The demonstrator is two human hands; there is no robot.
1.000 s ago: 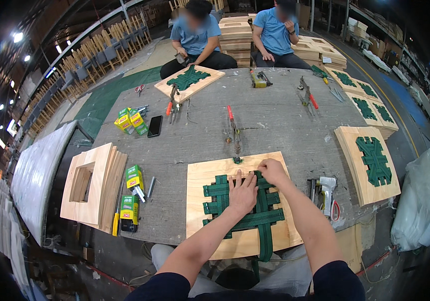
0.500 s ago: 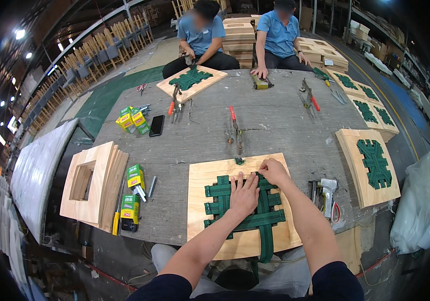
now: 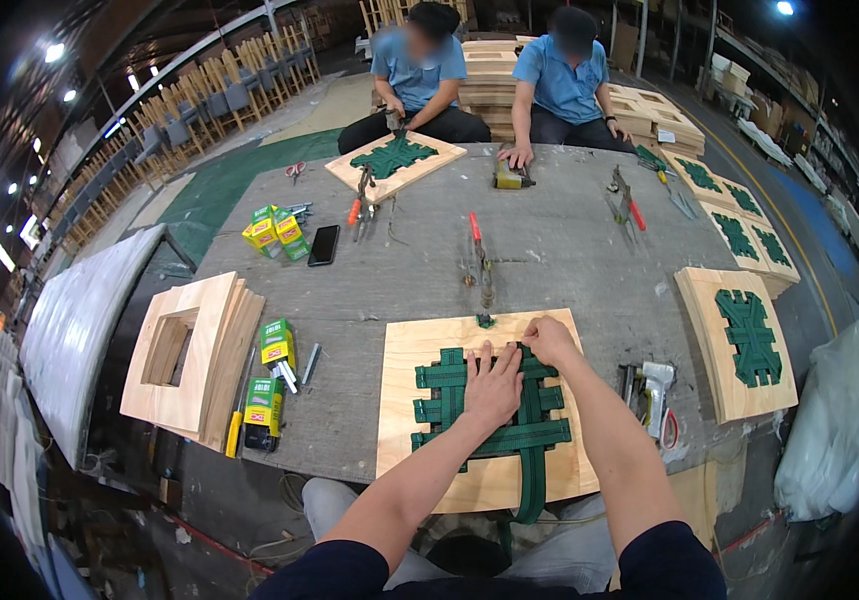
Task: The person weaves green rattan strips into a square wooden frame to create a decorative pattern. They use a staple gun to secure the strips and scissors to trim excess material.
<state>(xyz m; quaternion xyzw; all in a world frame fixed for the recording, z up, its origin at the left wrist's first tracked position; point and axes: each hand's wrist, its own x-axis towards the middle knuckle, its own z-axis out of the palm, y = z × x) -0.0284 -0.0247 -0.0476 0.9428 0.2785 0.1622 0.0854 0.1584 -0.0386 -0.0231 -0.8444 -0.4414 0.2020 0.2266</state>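
A square plywood panel (image 3: 404, 345) lies on the table before me, with dark green webbing straps (image 3: 532, 475) woven across its middle. One strap's loose end hangs over the panel's near edge. My left hand (image 3: 494, 388) lies flat on the weave near its far edge, fingers stretched out. Beside those fingertips, my right hand (image 3: 550, 342) pinches at the far end of a strap; its fingers partly hide what they hold. Just beyond the panel's far edge lie pliers (image 3: 475, 230) with a red handle and a scrap of green webbing at the near end.
A silver staple gun (image 3: 657, 384) and red-handled scissors (image 3: 669, 428) lie right of the panel. Framed boards (image 3: 174, 400) and staple boxes (image 3: 276, 343) stand left, a stack of woven panels (image 3: 704, 330) right. Two co-workers sit across the table (image 3: 389, 270), one with a woven panel (image 3: 439, 172).
The whole view has shifted slightly. My left hand stays flat on the weave, and my right hand keeps its pinch at the strap's far end with little movement.
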